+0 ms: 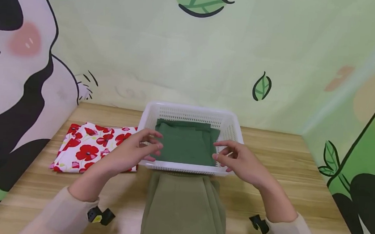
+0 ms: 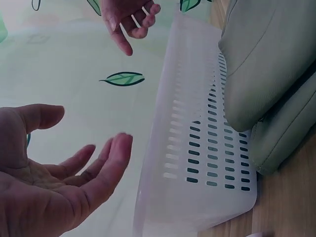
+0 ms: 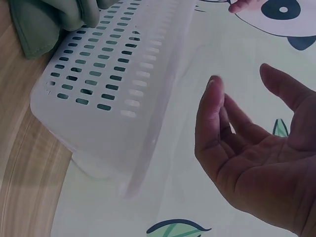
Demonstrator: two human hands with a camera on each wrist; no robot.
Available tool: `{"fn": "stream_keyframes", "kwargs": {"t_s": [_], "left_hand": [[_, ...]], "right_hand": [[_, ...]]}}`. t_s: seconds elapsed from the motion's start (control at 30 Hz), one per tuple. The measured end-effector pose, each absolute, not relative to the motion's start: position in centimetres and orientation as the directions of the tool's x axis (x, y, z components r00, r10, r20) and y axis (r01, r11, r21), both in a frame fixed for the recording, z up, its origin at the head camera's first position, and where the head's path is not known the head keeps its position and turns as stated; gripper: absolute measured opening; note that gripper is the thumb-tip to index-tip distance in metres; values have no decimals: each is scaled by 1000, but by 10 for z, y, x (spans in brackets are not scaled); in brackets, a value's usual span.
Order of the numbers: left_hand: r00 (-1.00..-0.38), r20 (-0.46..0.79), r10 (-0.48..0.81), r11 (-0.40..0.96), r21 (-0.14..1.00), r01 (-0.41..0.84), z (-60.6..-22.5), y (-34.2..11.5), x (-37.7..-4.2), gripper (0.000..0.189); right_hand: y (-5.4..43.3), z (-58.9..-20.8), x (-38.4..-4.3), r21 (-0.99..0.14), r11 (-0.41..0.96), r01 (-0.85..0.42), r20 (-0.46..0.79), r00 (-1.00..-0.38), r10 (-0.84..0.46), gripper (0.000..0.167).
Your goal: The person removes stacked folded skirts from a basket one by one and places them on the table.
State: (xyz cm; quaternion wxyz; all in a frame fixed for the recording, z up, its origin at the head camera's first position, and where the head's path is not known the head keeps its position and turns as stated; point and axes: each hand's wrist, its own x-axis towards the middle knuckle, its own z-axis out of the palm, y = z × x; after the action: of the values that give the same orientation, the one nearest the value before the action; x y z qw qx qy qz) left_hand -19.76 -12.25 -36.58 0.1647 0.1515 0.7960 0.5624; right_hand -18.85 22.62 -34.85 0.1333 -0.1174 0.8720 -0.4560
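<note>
In the head view a white plastic basket [image 1: 184,167] with slotted walls holds a folded dark green cloth [image 1: 185,142]. Above the basket's left side hovers my left hand [image 1: 139,146], its fingers loosely bent around nothing. Over the right side my right hand [image 1: 237,158] is held the same way, palm turned inward. Both wrist views show bare air between each thumb and its fingers. Directly in front of the basket lies a folded olive-green garment [image 1: 184,211], its far end against the basket's near wall.
A folded white cloth with red flowers [image 1: 88,150] lies left of the basket, partly behind the left forearm. The wooden table [image 1: 270,151] meets a printed wall sheet [image 1: 194,59] at the back. Small black devices [image 1: 101,215] sit at the wrists.
</note>
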Motion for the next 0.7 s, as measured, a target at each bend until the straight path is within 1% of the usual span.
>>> {"fn": "stream_keyframes", "kwargs": {"t_s": [0.1, 0.33, 0.6, 0.7], "left_hand": [[-910, -109, 399, 332, 943, 33, -368, -120, -200, 54], [-913, -197, 357, 395, 918, -44, -368, -114, -211, 73], [-901, -285, 327, 321, 930, -178, -371, -108, -227, 82], [-904, -302, 304, 297, 931, -211, -374, -106, -233, 84]], "right_hand": [[225, -351, -192, -832, 552, -43, -145, -945, -293, 54], [221, -356, -204, -858, 512, 32, -198, -941, -273, 67], [215, -361, -220, -878, 467, 109, -254, -931, -261, 80], [212, -364, -227, -881, 444, 161, -286, -930, -230, 82]]}}
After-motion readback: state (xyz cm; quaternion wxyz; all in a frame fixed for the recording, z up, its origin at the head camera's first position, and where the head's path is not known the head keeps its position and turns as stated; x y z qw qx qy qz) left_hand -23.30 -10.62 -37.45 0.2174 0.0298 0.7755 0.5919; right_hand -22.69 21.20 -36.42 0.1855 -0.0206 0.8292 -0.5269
